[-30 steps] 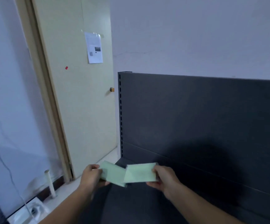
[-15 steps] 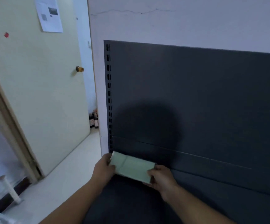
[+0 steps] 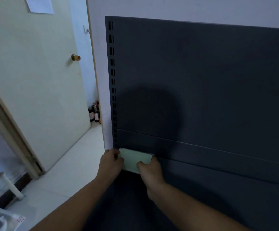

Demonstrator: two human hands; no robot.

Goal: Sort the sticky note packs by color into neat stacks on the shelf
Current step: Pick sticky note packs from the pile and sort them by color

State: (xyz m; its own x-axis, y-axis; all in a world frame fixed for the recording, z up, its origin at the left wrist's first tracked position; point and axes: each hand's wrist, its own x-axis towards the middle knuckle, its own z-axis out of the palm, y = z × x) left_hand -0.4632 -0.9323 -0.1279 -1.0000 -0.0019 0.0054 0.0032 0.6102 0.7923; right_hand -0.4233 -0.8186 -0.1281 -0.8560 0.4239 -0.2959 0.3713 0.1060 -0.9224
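Note:
Pale green sticky note packs (image 3: 134, 160) lie stacked together at the far left back corner of the dark shelf (image 3: 202, 197), against its back panel (image 3: 193, 89). My left hand (image 3: 110, 162) grips the stack's left side, thumb on top. My right hand (image 3: 150, 170) holds the stack's right front corner, its thumb lying on the top pack. How many packs the stack has is hidden by my hands.
A cream door (image 3: 35, 89) with a brass knob (image 3: 75, 57) stands open at the left. Small dark bottles (image 3: 94, 113) sit on the pale floor behind the shelf's slotted upright (image 3: 113, 97). A white pipe (image 3: 10, 185) stands at lower left.
The two green packs, held apart a second ago, have come together into one stack. Both hands have carried it forward into the shelf's back left corner. My view has turned right and down.

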